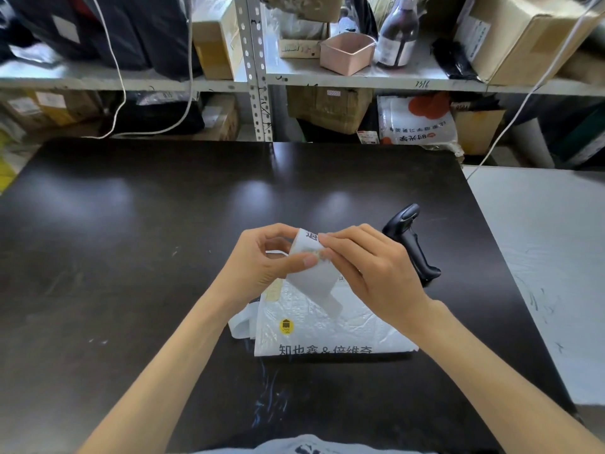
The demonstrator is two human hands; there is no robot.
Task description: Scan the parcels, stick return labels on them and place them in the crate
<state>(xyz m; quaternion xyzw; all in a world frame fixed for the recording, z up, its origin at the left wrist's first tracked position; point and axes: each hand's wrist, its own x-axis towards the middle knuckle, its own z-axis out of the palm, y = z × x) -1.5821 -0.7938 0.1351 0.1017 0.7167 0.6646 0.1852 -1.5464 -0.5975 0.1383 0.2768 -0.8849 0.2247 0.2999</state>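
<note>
A white plastic parcel [327,326] with dark printed characters lies on the black table [131,257], close to me. Above it I hold a white return label [314,280] that curls downward, black print showing at its top. My left hand [265,257] pinches the label's left edge between thumb and fingers. My right hand [370,263] pinches its upper right part, fingertips meeting those of the left hand. A black handheld scanner [412,244] lies on the table just behind my right hand. No crate shows in this view.
Metal shelving [258,77] behind the table holds cardboard boxes, dark bags, a pink box [347,54] and a bottle [397,34]. White cables hang down in front of it. A grey-white surface [550,257] adjoins the table on the right.
</note>
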